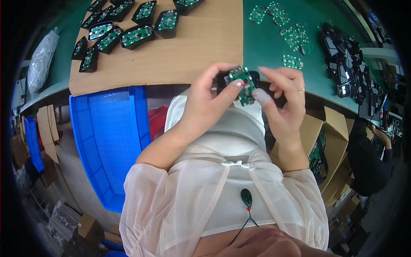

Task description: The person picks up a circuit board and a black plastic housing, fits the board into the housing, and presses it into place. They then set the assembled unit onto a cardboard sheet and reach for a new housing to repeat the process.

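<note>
My left hand (206,100) grips a green circuit board (247,95) together with a black plastic case (255,77) at the near edge of the table. Its thumb presses on the face of the board, which lies over the case; whether the board is seated inside, I cannot tell. Just to the right is my right hand (286,105), thumb and forefinger apart. A whitish cover wraps that thumb, whose tip is close to the board's edge. Beyond, on a cardboard sheet (171,60), stand several black cases with green boards in them (137,36).
Loose circuit boards (293,62) lie on the green tabletop (267,47), beside a pile of black casings (342,64). A blue bin (107,141) is below the table at left; a cardboard box (336,124) is at right. A plastic-wrapped bundle (43,62) lies far left. Another person's dark sleeve (370,160) shows at right.
</note>
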{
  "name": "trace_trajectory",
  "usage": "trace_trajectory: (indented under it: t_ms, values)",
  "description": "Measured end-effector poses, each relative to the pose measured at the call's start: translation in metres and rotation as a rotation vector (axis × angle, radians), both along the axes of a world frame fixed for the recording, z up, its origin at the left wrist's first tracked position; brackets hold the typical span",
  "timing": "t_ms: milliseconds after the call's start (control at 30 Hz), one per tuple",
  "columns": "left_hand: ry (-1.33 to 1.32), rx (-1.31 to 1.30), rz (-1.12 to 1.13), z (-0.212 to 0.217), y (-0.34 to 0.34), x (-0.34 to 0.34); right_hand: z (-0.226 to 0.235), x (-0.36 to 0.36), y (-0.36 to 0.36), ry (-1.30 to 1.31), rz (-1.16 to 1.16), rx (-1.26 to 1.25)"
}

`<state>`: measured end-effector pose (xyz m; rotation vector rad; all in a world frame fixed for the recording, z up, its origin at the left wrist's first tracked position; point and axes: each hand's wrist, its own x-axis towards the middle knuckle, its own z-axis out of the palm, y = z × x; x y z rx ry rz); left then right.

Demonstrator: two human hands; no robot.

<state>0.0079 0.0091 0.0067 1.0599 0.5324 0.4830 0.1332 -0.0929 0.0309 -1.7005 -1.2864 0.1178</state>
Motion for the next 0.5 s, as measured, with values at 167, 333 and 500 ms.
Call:
trace_trajectory:
  t_ms: [167,333,500]
  values:
    - [0.031,0.156,-0.007,0.007,-0.007,0.0,-0.008,0.005,0.01,-0.162,0.153,0.068]
    - [-0.072,0.417,0.145,-0.001,0.002,-0.004,0.002,0.009,0.008,-0.08,0.138,-0.002]
    - [-0.09,0.81,0.204,-0.004,0.005,-0.001,0.007,0.016,0.013,-0.241,0.192,0.001]
